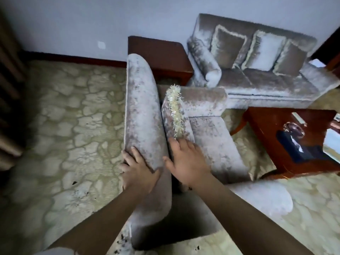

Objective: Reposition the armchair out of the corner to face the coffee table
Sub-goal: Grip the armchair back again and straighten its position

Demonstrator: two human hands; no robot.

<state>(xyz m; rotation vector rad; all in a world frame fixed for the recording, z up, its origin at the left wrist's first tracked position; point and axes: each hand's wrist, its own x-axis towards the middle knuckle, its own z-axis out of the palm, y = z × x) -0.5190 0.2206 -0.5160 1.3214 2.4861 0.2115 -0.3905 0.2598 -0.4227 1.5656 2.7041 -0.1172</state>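
The grey velvet armchair [211, 137] stands below me, seen from behind its backrest [141, 107]. A fringed cushion [174, 115] leans against the inside of the backrest. My left hand [138, 170] grips the near end of the backrest top, fingers wrapped over it. My right hand [185, 161] lies with fingers spread on the inner side of the backrest, touching the cushion's lower edge. The dark red wooden coffee table [266, 126] stands to the right of the chair's seat, close to its front corner.
A matching sofa [257, 78] with three cushions stands along the far wall. A dark wooden side table [158, 54] fills the corner between sofa and armchair. A tissue box [298, 146] and ashtray [293, 127] sit on the coffee table. Patterned carpet [70, 126] spreads to the left.
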